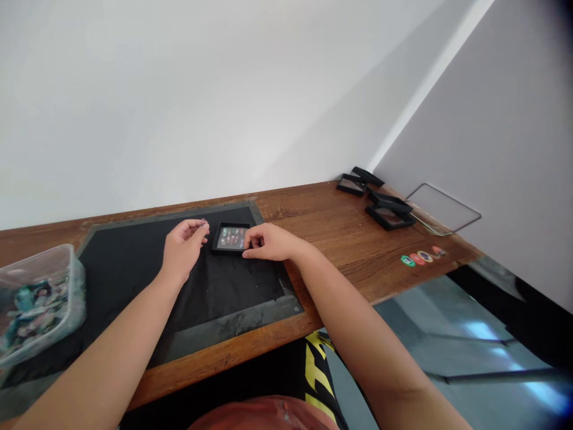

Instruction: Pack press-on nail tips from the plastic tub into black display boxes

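A shallow black display case lies on the black mat, with several small coloured pieces set out in rows inside it. My right hand is at the case's right end. Its thumb is by the near edge and its curled fingers are over the corner, closed on the case; whether a piece is also between them is hidden. Just left of the case, my left hand is raised slightly above the mat. Its thumb and fingertips pinch a small purplish piece, mostly covered by the fingers.
A clear plastic tub of mixed teal and grey pieces stands at the left. Several black cases lie at the back right, near a thin wire frame. Round coloured stickers are near the wooden table's right end. Walls rise behind and right.
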### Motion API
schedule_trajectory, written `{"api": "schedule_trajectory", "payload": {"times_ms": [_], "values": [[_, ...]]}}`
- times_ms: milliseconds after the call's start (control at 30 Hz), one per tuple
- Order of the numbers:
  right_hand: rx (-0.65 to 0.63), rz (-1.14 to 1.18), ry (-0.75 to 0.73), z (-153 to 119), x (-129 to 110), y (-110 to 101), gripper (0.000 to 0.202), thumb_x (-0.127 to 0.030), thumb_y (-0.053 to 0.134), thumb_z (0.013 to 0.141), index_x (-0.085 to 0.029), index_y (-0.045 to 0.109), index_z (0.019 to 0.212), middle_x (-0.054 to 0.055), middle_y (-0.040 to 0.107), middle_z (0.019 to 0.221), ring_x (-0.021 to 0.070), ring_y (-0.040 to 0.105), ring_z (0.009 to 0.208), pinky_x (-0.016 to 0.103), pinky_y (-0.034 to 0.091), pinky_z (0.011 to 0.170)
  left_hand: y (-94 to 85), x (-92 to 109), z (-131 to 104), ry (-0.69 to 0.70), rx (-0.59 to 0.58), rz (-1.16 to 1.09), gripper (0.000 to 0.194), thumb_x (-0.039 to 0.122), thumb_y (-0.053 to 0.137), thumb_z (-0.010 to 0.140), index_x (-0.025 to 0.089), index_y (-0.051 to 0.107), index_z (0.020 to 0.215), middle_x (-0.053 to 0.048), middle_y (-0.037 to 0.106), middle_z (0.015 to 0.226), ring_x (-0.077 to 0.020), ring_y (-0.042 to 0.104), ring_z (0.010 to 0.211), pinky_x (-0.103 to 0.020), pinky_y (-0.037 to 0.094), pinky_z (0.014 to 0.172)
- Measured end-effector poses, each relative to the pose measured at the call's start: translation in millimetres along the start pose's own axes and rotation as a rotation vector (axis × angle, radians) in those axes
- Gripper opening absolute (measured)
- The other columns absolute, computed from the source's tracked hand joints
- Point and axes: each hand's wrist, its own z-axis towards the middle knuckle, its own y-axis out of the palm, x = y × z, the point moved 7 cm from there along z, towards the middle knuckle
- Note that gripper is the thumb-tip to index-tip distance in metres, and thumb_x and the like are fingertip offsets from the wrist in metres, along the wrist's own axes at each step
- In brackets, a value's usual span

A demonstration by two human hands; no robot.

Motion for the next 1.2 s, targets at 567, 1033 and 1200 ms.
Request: {"api": "schedule_trajectory", "payload": {"times_ms": [567,1033,1200], "values": [[-0.002,-0.009,0.012,1,0,1,0.016,-0.022,0.077,0.079,-0.016,0.064,0.073,-0.008,0.050,0.060,0.0070,0.042,0.055,0.024,0.030,0.057,11.2,-4,-3,0.070,-0.117,0.121,0.035,0.045,0.073,0.073,0.017,0.073,0.095,-0.005,0.074,0.085,-0.0166,0.064,0.071,-0.029,0.051,0.069],[-0.006,-0.054,0.049,0,-3,0,0.014,-0.022,0.077,0.080,-0.016,0.065,0.076,-0.006,0.053,0.062,0.0078,0.046,0.057,0.024,0.030,0.059,9.5,-20,5,0.063,-0.176,0.193,0.037,0.047,0.074,0.072,0.017,0.075,0.094,-0.006,0.075,0.084,-0.0190,0.065,0.076,-0.031,0.049,0.073],[0.004,-0.050,0.041,0,-1,0,0.013,-0.024,0.078,0.079,-0.016,0.067,0.077,-0.006,0.055,0.063,0.0082,0.047,0.058,0.024,0.031,0.059,10.9,-16,4,0.072,-0.178,0.182,0.037,0.047,0.075,0.072,0.018,0.075,0.094,-0.005,0.074,0.083,-0.0184,0.065,0.076,-0.030,0.049,0.073]]}}
